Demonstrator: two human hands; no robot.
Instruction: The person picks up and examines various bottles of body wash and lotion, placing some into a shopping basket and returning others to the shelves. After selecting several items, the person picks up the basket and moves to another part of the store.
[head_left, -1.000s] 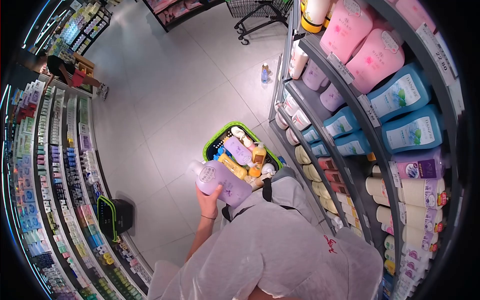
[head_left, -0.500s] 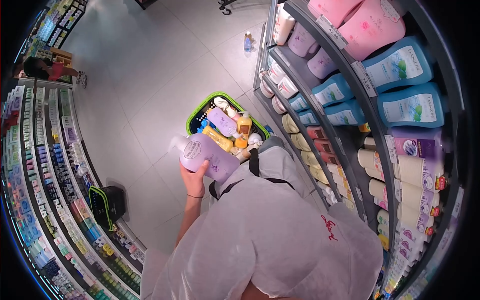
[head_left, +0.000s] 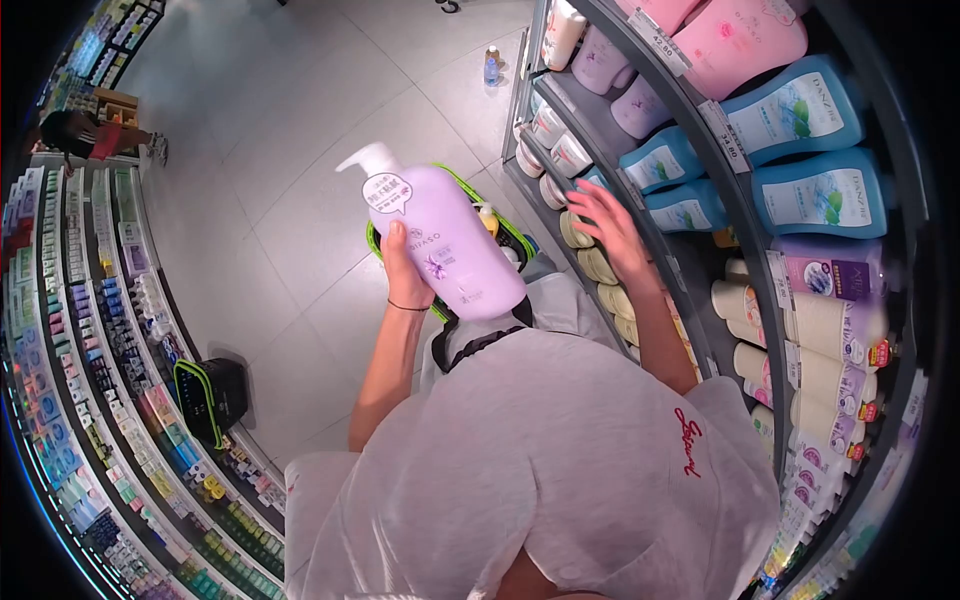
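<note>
My left hand [head_left: 404, 268] is wrapped round a large lilac pump bottle [head_left: 455, 245] with a white pump head and a round white label. The bottle is tilted, its pump pointing up and to the left. To the right of it, my right hand [head_left: 608, 226] is raised with the fingers apart and nothing in it, close to the lower shelves. Behind the bottle shows part of a black shopping basket [head_left: 460, 183] with a green rim. Most of its contents are hidden; a yellow pump bottle [head_left: 488, 218] peeks out.
A shelf rack on my right holds blue bottles [head_left: 815, 200], pink bottles [head_left: 735, 45] and cream tubs [head_left: 597, 266]. On the left stands a long curved shelf of small packages [head_left: 75, 330], with another green-rimmed basket [head_left: 212, 402] beside it. Small bottles [head_left: 491, 68] stand on the floor; a person [head_left: 95, 135] is far left.
My left hand has lifted the lilac bottle higher and to the right, over the basket, with its front turned to me. My right hand has come into view, open.
</note>
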